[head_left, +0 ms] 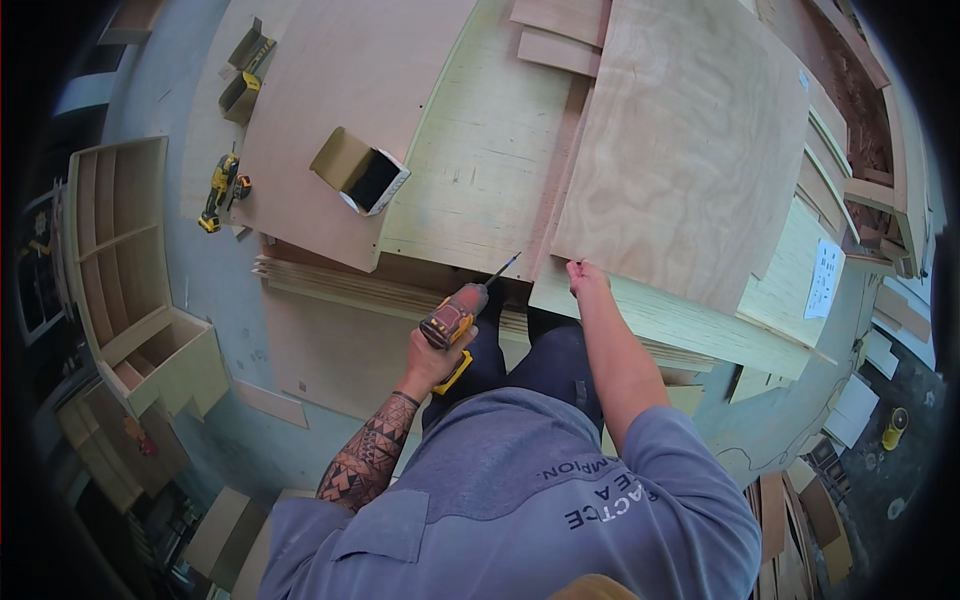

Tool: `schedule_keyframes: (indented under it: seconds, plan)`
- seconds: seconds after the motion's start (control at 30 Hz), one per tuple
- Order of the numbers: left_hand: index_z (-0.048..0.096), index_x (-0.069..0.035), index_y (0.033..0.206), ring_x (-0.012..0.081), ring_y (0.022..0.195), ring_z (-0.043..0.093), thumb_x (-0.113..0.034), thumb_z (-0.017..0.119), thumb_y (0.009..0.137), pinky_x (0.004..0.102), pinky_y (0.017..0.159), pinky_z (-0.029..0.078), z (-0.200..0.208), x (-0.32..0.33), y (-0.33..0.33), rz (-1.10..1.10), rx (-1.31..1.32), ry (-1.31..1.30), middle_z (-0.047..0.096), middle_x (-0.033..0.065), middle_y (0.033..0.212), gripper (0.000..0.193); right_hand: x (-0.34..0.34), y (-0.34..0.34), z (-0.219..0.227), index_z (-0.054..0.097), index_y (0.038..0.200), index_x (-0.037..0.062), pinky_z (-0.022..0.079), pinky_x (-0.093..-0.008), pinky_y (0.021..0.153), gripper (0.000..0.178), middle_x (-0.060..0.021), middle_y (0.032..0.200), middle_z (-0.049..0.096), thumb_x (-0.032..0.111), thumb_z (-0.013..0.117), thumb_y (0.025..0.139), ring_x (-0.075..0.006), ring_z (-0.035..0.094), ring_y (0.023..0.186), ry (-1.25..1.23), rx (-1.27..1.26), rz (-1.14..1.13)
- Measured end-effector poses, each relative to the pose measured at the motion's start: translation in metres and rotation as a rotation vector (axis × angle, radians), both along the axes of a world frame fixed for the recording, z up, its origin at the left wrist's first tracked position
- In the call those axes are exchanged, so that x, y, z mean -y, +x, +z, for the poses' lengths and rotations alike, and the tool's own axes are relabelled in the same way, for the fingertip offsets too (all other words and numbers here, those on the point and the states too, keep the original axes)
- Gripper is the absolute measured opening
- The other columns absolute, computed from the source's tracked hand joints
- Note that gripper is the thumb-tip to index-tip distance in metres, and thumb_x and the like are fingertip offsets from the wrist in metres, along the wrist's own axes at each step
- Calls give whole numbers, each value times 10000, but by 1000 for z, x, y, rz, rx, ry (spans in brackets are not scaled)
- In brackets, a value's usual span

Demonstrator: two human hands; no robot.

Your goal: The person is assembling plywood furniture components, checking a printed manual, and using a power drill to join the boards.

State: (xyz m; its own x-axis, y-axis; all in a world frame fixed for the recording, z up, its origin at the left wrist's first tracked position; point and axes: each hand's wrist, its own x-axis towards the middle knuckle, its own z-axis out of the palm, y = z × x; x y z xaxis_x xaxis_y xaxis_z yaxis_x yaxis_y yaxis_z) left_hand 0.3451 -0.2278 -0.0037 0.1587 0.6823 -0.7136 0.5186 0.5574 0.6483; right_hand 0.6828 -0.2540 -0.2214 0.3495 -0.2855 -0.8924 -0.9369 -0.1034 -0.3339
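My left hand (432,362) is wrapped round the grip of a cordless drill (455,318) with a yellow battery base. Its long bit points up and away to the right, over the near edge of a pale plywood panel (470,180). Close to the near left corner of a large plywood sheet (680,150), my right hand (588,278) has its fingers pinched together. A tiny dark spot shows at those fingertips, too small to name. On the left sheet (330,80) stands an opened cardboard box (375,180) with dark contents.
At the left lie a yellow and black power tool (218,190) and another small open box (240,97). A wooden shelf unit (125,250) stands farther left. Stacked boards (370,295) sit under the sheets. A printed paper (823,278) lies at the right.
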Motion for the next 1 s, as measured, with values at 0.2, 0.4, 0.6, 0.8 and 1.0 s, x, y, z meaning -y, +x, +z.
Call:
schedule_keyframes:
  seconds: [0.2, 0.4, 0.6, 0.8, 1.0]
  plan:
    - [741, -9, 1101, 190, 880, 760, -337, 851, 843, 347, 774, 587, 1, 3, 9, -50, -26, 69, 779, 142, 958, 431, -16, -19, 14, 589, 1130, -121, 687, -421, 815, 190, -233, 1060, 645, -73, 639, 953, -354, 701, 902, -80, 51, -91]
    - [738, 0, 1127, 112, 878, 716, -304, 858, 846, 310, 788, 578, 3, -4, 35, -65, 45, 150, 784, 91, 988, 432, -7, -8, 0, 584, 1106, -133, 678, -447, 814, 187, -227, 1028, 652, -39, 654, 961, -345, 712, 886, -23, -16, -78]
    - [728, -9, 1164, 182, 895, 756, -341, 843, 850, 335, 803, 582, 11, -10, 47, -238, -26, 50, 780, 143, 991, 471, -7, -7, -5, 596, 1083, -133, 676, -434, 824, 163, -214, 1002, 666, -34, 651, 967, -326, 723, 860, -44, -2, -95]
    - [725, -18, 1162, 194, 902, 755, -350, 839, 851, 347, 817, 579, 16, -13, 57, -298, -56, 43, 774, 157, 994, 469, -10, -17, 9, 599, 1066, -149, 681, -391, 823, 176, -211, 1001, 684, -38, 673, 951, -316, 731, 848, -5, 0, -65]
    - [725, -34, 1168, 251, 942, 760, -387, 820, 861, 360, 853, 583, 16, -13, 71, -369, -104, 47, 769, 174, 1015, 477, 4, -6, -11, 601, 1119, -77, 636, -474, 939, 146, -187, 1097, 669, -25, 627, 985, -335, 714, 983, 90, -78, -144]
